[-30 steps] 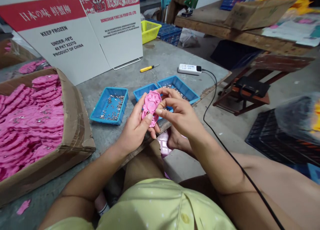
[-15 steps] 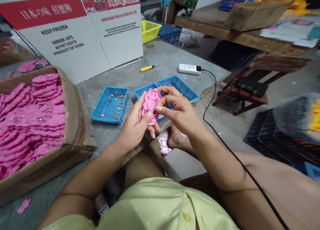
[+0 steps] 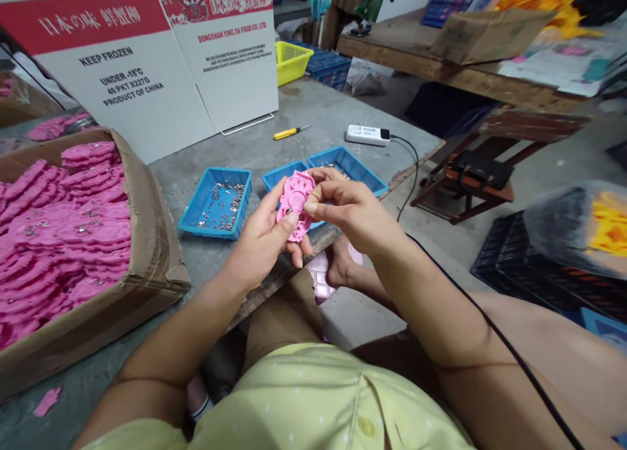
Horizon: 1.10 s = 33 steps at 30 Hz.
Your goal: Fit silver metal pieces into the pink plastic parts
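A pink moulded plastic piece with a scalloped edge and raised pegs is held upright over the table's front edge. My left hand grips it from the left, thumb on its lower face beside a small metal bit. My right hand is at its right side, thumb and forefinger pinched together against or close to the edge; whatever is between them is hidden. Just behind the hands are two blue trays, one on the left and one on the right, partly covered. Another blue tray holds many tiny metal parts.
A cardboard box full of pink pieces stands at left. Behind are a white printed carton, a yellow screwdriver and a white power bank whose black cable runs past my right arm. One loose pink scrap lies at lower left.
The view has shifted slightly. Both hands keep the same hold on the pink piece; my right fingers have moved only a little at its edge.
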Available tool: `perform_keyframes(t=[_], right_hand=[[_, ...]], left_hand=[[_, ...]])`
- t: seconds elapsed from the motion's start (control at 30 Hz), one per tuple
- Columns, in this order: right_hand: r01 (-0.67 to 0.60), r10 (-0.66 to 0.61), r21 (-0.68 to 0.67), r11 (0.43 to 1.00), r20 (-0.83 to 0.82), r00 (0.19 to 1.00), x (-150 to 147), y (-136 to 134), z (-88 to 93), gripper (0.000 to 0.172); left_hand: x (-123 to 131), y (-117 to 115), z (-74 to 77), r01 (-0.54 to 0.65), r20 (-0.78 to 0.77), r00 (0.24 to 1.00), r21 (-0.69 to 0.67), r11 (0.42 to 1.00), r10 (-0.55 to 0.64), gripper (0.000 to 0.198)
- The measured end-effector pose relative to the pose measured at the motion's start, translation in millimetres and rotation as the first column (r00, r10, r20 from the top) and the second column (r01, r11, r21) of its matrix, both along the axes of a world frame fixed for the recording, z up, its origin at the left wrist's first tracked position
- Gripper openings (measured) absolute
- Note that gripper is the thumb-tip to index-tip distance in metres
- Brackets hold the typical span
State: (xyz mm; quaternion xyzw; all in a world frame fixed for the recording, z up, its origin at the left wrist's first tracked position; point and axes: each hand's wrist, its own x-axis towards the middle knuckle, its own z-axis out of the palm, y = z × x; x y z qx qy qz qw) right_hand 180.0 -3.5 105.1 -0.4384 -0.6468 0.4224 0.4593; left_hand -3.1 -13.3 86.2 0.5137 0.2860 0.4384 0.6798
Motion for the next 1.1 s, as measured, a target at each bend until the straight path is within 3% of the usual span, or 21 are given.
perform_keyframes(t=[0.7, 0.9, 1.1], right_hand=[[-0.014, 0.004, 0.081, 0.997, 0.119, 0.993, -4, 0, 1.2, 0.021], [0.088, -0.098, 0.125, 0.988, 0.072, 0.993, -11, -1, -16.4, 0.023], [0.263, -0.242, 0.138, 0.955, -0.148, 0.959, -10, 0, -35.2, 0.024]], left_hand=[[-5, -2, -1.8, -0.030, -0.019, 0.999, 0.019, 0.999, 0.030, 0.076], [2, -1, -7.8, -0.102, 0.009, 0.995, 0.029, 0.994, 0.101, 0.064], [5, 7, -11.7, -0.076, 0.019, 0.997, -0.115, 0.991, 0.078, 0.051]])
